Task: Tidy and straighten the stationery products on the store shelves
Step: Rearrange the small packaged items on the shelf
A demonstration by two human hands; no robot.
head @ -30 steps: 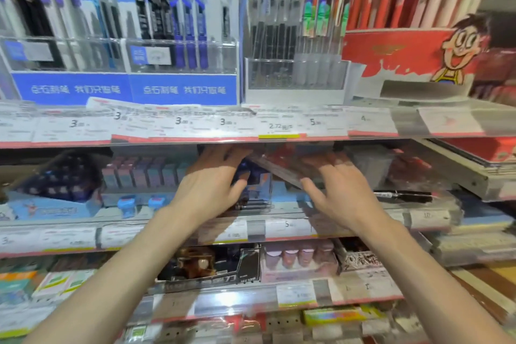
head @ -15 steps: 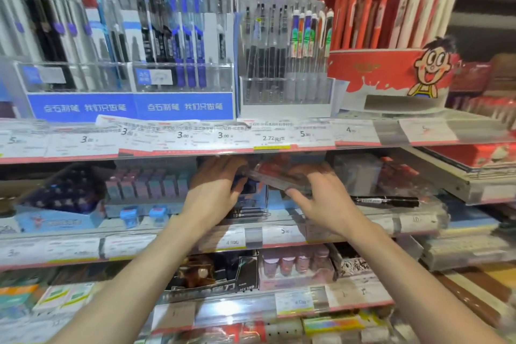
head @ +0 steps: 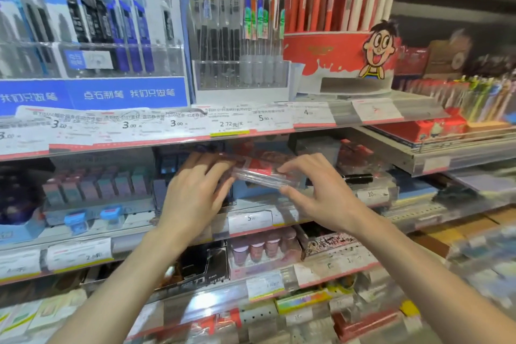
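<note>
A clear plastic box with a red label (head: 262,174) is held level between both hands, in front of the second shelf from the top. My right hand (head: 315,193) pinches its right end between thumb and fingers. My left hand (head: 195,190) touches its left end with the fingers stretched forward; the view is blurred there and the fingertips are partly hidden. Behind the box, more red-and-clear packs (head: 354,159) lie on the same shelf.
Rows of erasers (head: 97,184) sit to the left on this shelf, and a black marker (head: 357,177) lies to the right. Above stand pen racks (head: 240,36) and a red cartoon pen display (head: 335,56). Price-label strips (head: 223,126) edge each shelf.
Both hands have drawn back a little from deep inside the shelf, bringing the clear box out toward the shelf front. The camera has tilted up and to the right.
</note>
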